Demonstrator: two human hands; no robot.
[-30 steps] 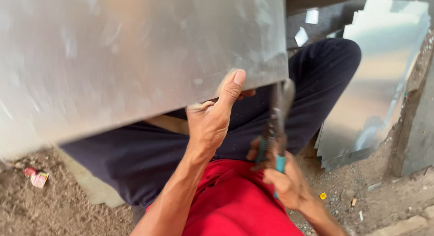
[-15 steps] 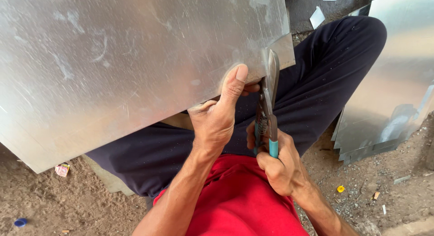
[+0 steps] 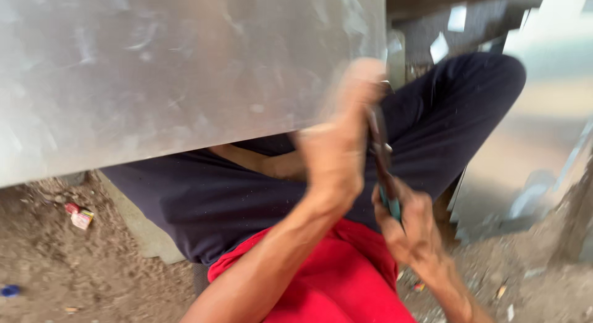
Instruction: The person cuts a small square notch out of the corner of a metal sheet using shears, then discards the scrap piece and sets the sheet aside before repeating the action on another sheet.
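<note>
While the view is motion-blurred, the main layout reads clearly. Large, flat, dull-silver sheet of metal fills the upper left, tilted across the seated person's dark navy trousers; its lower edge runs from left frame down to the right corner.

Left hand at the sheet's lower right corner, thumb raised against the metal; the fingers are too blurred to say whether they pinch the edge or only press it.

Right hand just beside it, fingers wrapped tightly round the teal-handled metal snips, blades pointing up to the sheet's corner.

Red shirt at bottom centre. Second shiny metal sheet leans at the right. Bare dirt ground with a small red-and-white wrapper at left.
</note>
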